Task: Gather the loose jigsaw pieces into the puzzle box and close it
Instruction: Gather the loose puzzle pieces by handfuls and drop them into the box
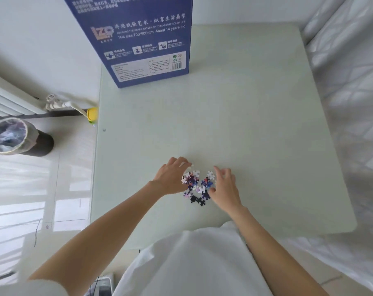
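Observation:
A small heap of loose jigsaw pieces [197, 185], white, purple and dark, lies on the pale table [234, 124] near its front edge. My left hand [172, 176] rests on the table against the heap's left side, fingers bent around it. My right hand [225, 186] lies against the heap's right side, fingers relaxed and touching the pieces. Neither hand lifts any piece. The blue puzzle box [143, 39] stands upright at the far side of the table, its printed face toward me; its top is out of view.
A bin with a plastic liner [12, 136] stands on the floor to the left, beside a radiator [8, 99]. A yellow-capped object [92, 115] sits by the table's left edge. A quilted white bed [352, 103] borders the table on the right.

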`<state>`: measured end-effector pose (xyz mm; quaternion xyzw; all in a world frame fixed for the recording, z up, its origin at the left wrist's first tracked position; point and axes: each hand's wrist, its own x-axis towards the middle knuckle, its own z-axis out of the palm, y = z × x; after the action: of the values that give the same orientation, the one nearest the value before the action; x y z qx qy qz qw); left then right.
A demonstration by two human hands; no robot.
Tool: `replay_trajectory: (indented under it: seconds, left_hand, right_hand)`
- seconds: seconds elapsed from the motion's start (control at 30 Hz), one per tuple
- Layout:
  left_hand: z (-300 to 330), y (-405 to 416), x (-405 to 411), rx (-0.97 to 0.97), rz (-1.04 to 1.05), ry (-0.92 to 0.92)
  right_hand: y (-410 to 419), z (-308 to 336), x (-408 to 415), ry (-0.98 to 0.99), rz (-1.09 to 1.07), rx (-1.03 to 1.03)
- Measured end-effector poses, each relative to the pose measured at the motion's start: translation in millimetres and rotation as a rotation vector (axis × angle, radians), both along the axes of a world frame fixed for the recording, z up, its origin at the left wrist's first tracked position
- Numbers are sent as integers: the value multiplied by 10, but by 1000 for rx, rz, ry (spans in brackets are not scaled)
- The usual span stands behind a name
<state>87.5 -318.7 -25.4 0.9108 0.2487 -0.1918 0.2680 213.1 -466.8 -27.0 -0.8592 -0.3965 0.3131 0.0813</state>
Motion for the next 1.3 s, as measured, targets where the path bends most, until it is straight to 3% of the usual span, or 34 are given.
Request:
replay_trajectory:
  seconds: [0.13,0.3,0.67,1.03,1.3]
  left_hand:
    - [-8,-159,-144,-12,-66,33]
    - [-80,-302,-155,-17,-12,2]
    - [-168,-382,-201,-146,237,-127]
    - [-149,-408,-248,-68,296,-149]
    - [-148,-450,-253,-126,345,-118]
  right_hand:
    - [-54,-55,-238,129,108,52]
    - [-193,-81,-233,-109,183,-52]
    - [166,-114,-341,14,174,47]
    - [171,-95,-251,-143,410,1]
    - [168,-97,-306,7,350,-27]
